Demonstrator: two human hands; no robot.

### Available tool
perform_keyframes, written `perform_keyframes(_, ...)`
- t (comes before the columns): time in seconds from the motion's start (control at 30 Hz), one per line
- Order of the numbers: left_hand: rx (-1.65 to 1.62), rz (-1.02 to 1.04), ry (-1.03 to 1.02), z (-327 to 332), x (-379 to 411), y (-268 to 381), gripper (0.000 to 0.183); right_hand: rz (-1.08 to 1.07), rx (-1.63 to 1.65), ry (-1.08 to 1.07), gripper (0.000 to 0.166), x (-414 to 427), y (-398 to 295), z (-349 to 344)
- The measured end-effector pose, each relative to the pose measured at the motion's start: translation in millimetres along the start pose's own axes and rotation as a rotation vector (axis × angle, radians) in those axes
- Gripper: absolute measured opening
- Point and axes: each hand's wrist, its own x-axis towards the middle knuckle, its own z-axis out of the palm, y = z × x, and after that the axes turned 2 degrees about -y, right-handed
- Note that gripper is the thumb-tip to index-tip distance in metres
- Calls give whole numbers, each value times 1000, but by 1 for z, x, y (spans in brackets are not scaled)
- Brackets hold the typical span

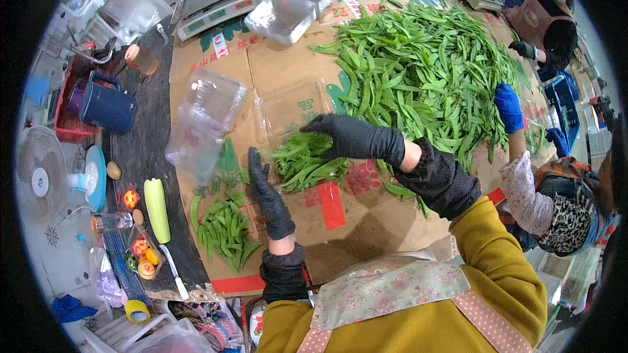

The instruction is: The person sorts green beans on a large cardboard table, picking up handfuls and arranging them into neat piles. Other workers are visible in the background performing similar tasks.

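Note:
In front of me, a heap of snow pea pods [309, 159] appears to sit in the base of a clear plastic clamshell box; its raised lid [290, 108] lies beyond. My right hand [355, 138], in a black glove, bends over the right side of these pods. Whether it grips any is hidden by the glove. On the left of the pods is my left hand [267, 193], also black-gloved, with fingers extended and nothing in it. A smaller pile of snow peas [225, 230] lies left of that hand. The large mound of pods [417, 73] spreads out at the upper right.
Printed cardboard [294, 225] covers the table. Empty clear clamshell boxes [208, 117] lie left, others [289, 7] near a weighing scale [221, 0]. A knife [174, 272] and a pale green gourd [157, 211] lie at the left edge. A co-worker's blue-gloved hand [509, 108] is beside the mound.

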Motion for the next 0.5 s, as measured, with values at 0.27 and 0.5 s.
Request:
perform_keyframes(0.27,-54,46,27,-5,4,2,45,438,415,552,55,-67,19,12)
perform_keyframes(0.5,455,196,-296,6,7,11,48,369,-32,502,94,-68,-17,94)
